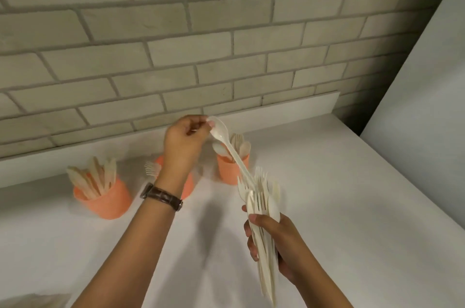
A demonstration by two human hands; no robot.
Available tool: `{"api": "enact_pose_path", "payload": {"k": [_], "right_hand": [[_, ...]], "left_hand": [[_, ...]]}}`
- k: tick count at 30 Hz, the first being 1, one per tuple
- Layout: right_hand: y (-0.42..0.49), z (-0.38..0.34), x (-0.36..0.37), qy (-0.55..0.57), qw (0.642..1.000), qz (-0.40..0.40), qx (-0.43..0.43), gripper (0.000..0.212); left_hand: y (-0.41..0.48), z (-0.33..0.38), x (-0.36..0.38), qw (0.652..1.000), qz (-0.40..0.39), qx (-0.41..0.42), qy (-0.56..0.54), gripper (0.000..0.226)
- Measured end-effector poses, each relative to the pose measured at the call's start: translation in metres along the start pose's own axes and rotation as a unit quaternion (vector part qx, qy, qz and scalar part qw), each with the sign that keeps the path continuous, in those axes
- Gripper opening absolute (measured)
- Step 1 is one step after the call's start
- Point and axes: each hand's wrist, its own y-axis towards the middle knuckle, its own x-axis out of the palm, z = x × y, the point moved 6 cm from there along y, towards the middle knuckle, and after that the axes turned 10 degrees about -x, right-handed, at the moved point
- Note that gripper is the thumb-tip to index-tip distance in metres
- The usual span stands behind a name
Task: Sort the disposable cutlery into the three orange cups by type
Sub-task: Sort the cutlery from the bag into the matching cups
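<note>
White counter [327, 182]: left hand [186, 143] pinches spoon [221, 131] above spoon cup [224, 175]; right hand [275, 247] grips mixed cutlery [261, 203]. Next, likely release inside.

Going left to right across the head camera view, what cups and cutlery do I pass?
Left to right: orange cup of knives, orange cup of forks, orange cup of spoons, cutlery bundle gripped by the right hand.

Tight by the spoon cup [227, 172], open out front

Brick wall [226, 61] close behind it, fork cup [188, 185] and knife cup [107, 200] lined up to its left, a held spoon [221, 131] slanting over its mouth; table [339, 182] in front and to its right is free.
</note>
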Motion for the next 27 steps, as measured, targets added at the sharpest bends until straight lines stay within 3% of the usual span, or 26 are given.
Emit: {"api": "enact_pose_path", "payload": {"k": [3,8,11,13,15,19,22,27], "right_hand": [[0.002,0.000,-0.014,0.010,0.999,0.031,-0.005,0.043],[0.008,0.000,-0.023,0.013,0.998,0.057,-0.009,0.047],[0.011,0.001,-0.020,0.015,0.998,0.056,-0.005,0.046],[0.012,0.001,-0.016,0.015,0.999,0.052,-0.002,0.045],[0.012,0.001,-0.012,0.019,0.999,0.048,0.000,0.044],[0.015,0.001,0.000,0.030,0.998,0.047,-0.003,0.038],[0.017,0.005,0.012,0.024,0.998,0.058,-0.003,0.034],[0.015,0.019,0.042,0.007,0.998,0.058,0.011,0.018]], "left_hand": [[0.026,0.011,-0.006,0.993,0.090,0.067,0.048,0.011],[0.040,-0.018,0.020,0.980,0.108,0.089,0.140,0.008],[0.041,-0.051,0.035,0.979,0.049,0.047,0.191,0.010],[0.037,-0.066,0.037,0.971,0.020,0.025,0.236,0.032],[0.023,-0.068,0.030,0.968,0.025,0.036,0.248,0.041],[-0.042,-0.069,0.010,0.971,-0.049,-0.012,0.234,0.003],[-0.101,-0.077,-0.002,0.972,-0.109,-0.087,0.190,0.008],[-0.140,-0.081,-0.031,0.973,-0.067,-0.121,0.184,0.022]]}}
